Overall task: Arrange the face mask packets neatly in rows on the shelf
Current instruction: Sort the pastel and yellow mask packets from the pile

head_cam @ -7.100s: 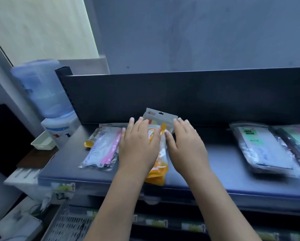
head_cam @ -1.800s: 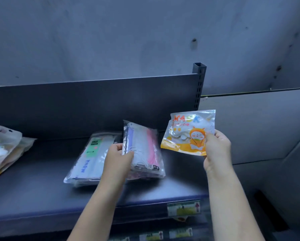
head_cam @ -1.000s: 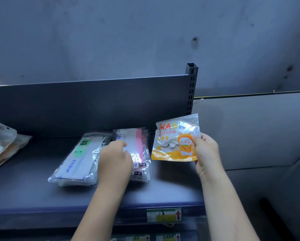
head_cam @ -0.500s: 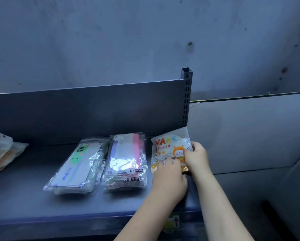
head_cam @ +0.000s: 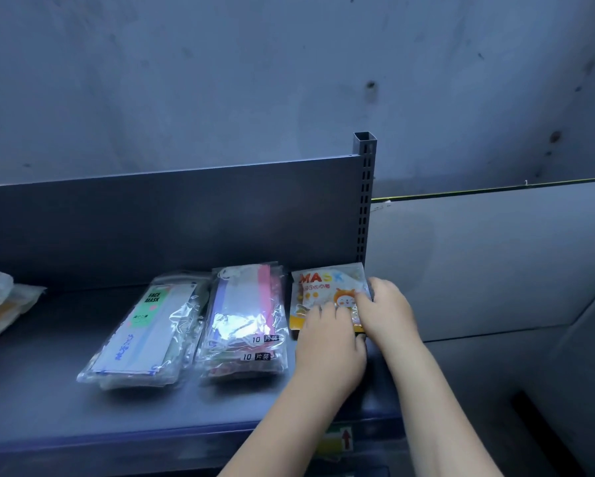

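You face a grey concrete wall (head_cam: 289, 80), stained with dark spots, in dim bluish light. Before you stands a dark metal shelf (head_cam: 65, 407) with a tall back panel (head_cam: 168, 218) and a slotted upright post (head_cam: 364, 201). A pale panel (head_cam: 495, 256) adjoins on your right.

Both forearms bare, reaching forward and up from the lower edge. Left hand (head_cam: 328, 342) palm down, fingers flat and together. Right hand (head_cam: 387, 309) just beside it, touching, fingers curled downward, thumb tucked under.
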Available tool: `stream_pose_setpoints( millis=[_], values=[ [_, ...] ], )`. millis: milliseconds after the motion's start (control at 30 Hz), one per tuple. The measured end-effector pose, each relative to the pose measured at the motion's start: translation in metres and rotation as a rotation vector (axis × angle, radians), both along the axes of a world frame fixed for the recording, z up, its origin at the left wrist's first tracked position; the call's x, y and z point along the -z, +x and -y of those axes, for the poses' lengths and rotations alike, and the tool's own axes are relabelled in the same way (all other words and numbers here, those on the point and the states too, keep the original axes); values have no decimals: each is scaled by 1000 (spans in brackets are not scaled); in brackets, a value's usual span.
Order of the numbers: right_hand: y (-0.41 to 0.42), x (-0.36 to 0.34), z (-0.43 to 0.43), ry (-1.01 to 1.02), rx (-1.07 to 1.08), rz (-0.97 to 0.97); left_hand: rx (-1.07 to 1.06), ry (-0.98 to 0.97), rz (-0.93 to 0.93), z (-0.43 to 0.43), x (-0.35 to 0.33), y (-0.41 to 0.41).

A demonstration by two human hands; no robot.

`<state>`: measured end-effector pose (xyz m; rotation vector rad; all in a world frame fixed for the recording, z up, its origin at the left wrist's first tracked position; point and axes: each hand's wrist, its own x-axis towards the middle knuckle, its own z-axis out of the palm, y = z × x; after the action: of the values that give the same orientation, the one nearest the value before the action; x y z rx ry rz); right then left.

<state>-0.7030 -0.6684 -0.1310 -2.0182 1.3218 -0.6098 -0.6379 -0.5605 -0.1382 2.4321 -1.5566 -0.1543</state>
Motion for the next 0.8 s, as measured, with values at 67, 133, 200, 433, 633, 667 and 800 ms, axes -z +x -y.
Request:
stream_pose_setpoints(
  millis=[67, 133, 200, 433, 633, 667, 800],
  values=[
    [-3, -7, -6, -54, -25, 66, 21, -73, 61, -4, -7, 2],
    [-3, -17, -13, -102, -64, 78, 8, -127, 124, -10, -20, 10],
    [2, -26, -24, -159, -111, 44, -23, -150, 125, -18, -37, 25],
    [39, -45, -74, -249, -260, -48, -219, -144, 89, -60, -57, 88],
    [84, -51, -124, -303, -322, -130, -263, -122, 79, -113, -57, 138],
    [93, -53, -133, -315, -332, -140, -263, -126, 77, -120, -59, 147],
    [135, -64, -171, -312, -349, -165, -271, -61, 196, -157, -67, 185]
  ],
)
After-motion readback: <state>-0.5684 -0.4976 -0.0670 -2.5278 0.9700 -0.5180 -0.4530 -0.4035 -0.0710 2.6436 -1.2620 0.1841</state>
